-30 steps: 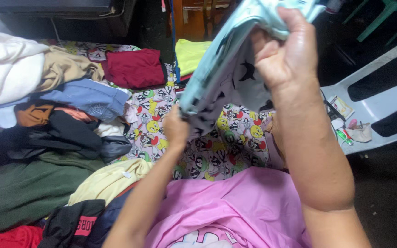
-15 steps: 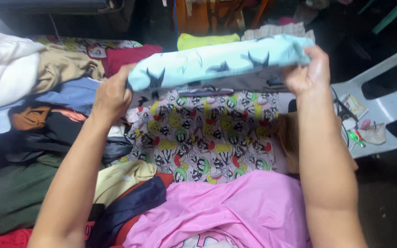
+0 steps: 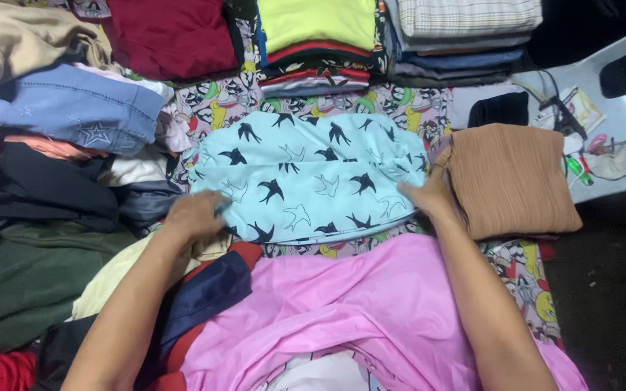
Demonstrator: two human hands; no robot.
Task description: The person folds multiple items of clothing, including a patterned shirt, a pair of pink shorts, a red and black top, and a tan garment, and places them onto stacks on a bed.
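Now I see, nearest me, pink fabric [image 3: 371, 311]; beyond it, the light blue bird-print garment [image 3: 306, 177], held aloft a moment ago, lies folded on the patterned sheet [image 3: 400, 108]. My left hand [image 3: 195, 216] and right hand [image 3: 429, 195] press flat, gripping nothing. Folded stacks [image 3: 400, 36] sit beyond.

Surface under me: a cartoon-printed sheet [image 3: 414, 108], bright yellows and greens, spread flat where I sit.
To my left: a loose heap of clothes [image 3: 45, 181], with a blue denim piece [image 3: 67, 108] on top and a dark green one [image 3: 23, 282] nearer me.
Ahead: folded stacks [image 3: 465, 36] in a row, one topped by a yellow-green shirt [image 3: 320, 22], with a maroon garment [image 3: 172, 36] beside them.
To my right: a white plastic chair [image 3: 617, 72] with small odds and ends on its seat.
Floor: dark and bare [image 3: 610, 289], a few pale specks on it.
Light: dim at the edges, brighter over the sheet.
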